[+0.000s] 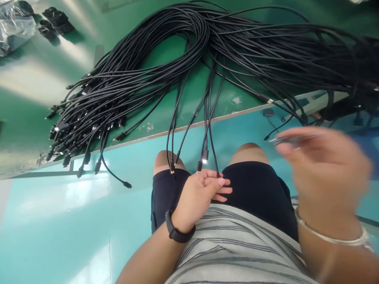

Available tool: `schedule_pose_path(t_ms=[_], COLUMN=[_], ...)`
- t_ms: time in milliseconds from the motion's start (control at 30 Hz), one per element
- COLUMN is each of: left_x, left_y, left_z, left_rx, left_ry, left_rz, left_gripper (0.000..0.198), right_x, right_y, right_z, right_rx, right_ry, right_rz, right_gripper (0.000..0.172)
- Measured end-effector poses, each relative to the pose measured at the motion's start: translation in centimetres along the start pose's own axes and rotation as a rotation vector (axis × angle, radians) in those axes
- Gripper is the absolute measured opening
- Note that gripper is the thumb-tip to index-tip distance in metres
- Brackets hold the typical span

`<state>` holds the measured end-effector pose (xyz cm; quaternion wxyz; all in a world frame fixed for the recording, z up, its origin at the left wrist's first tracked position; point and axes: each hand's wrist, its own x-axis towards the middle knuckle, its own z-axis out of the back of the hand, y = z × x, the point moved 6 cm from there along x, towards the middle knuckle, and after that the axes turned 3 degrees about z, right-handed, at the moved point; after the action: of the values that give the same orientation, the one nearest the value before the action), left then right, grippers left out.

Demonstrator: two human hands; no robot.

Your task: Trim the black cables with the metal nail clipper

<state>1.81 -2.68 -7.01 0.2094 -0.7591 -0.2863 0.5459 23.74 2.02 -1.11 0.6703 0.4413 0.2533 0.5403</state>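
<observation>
My left hand (198, 193) rests on my dark shorts (257, 189), fingers loosely curled, with the tip of a black cable (213, 152) reaching the fingertips. Several other cables hang over the bench edge to my lap, ending in small plugs such as one lit plug (205, 156). My right hand (322, 169) is raised and blurred, pinching a thin silver item (296, 138) that is too blurred to name. A large tangled bundle of black cables (189, 23) lies on the green bench (26, 134), with many plug ends at its left (77, 122).
The green bench's edge runs diagonally above my knees, over a glossy teal floor (59, 221). A clear plastic bag (14, 27) and several black parts (56, 21) lie at the top left. A thin black cable (275, 128) lies below the bench at the right.
</observation>
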Motion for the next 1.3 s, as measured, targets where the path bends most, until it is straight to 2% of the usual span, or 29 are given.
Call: schedule_pose_path(t_ms=[100,167,233,333,433,867,1067,1200,1300], left_x=[0.1,0.0,-0.2,-0.6,-1.0,-1.1,-1.1,-1.1,-0.9], left_y=[0.3,0.3,0.0,-0.5,-0.8,-1.0,-0.8,-0.7,-0.6], left_z=[0.0,-0.1,-0.4,-0.9,-1.1,-1.1,-1.0,-1.2,-1.1], left_rx=[-0.041,-0.053,-0.056,-0.053,-0.045,-0.027,-0.044,-0.056,-0.093], left_ry=[-0.014,0.011,0.061,0.127,0.150,0.131,0.099,0.120,0.120], left_rz=[-0.016,-0.049,-0.092,-0.145,-0.171,-0.166,-0.120,-0.111,-0.096], left_gripper=[0.029,0.026,0.023,0.019,0.017,0.017,0.018,0.019,0.018], right_x=[-2.8,-3.6,-4.0,-4.5,-4.9,-5.1,-5.3,-5.4,-5.5], right_y=[0.0,-0.3,-0.7,-0.8,-0.4,0.2,0.0,0.1,0.5], right_z=[-5.2,-7.2,-8.0,-8.2,-8.0,-7.6,-7.3,-7.3,-7.3], right_rx=[0.386,0.610,0.762,0.899,0.916,0.846,0.715,0.781,0.814], right_ry=[0.283,0.390,0.433,0.440,0.422,0.380,0.321,0.292,0.314], right_rz=[-0.172,-0.286,-0.394,-0.521,-0.568,-0.533,-0.519,-0.567,-0.540], right_gripper=[0.017,0.015,0.013,0.012,0.011,0.017,0.018,0.021,0.019])
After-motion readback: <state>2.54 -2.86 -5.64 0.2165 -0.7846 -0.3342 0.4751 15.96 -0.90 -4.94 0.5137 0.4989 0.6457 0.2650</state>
